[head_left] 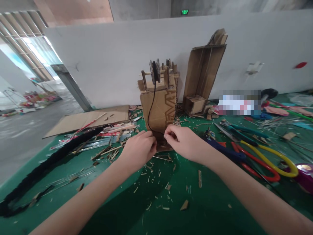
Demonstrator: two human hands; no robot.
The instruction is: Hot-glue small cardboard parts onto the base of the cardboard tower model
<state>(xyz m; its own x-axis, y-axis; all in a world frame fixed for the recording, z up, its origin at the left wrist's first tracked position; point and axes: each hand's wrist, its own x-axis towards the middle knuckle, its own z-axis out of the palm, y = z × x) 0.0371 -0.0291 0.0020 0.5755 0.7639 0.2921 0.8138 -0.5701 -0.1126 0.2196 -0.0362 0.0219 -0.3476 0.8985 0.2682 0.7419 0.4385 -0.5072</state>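
Note:
A black cord (151, 107) runs down from a spool (155, 71) on top of an upright cardboard box (158, 104). Its lower part passes between my two hands, low in front of the box. My left hand (140, 147) is closed, with the cord at its fingers. Thumb and forefinger of my right hand (182, 140) pinch the cord a little to the right. The spool sits on a thin stick held by cardboard posts. The cord's end is hidden.
A taller open cardboard box (205, 71) leans against the white wall at right. Scissors with yellow and red handles (269, 156) and pliers (249, 130) lie right. A black fuzzy strip (53, 156), a cardboard sheet (93, 119) and sticks lie left. Scraps cover the green table (186, 218).

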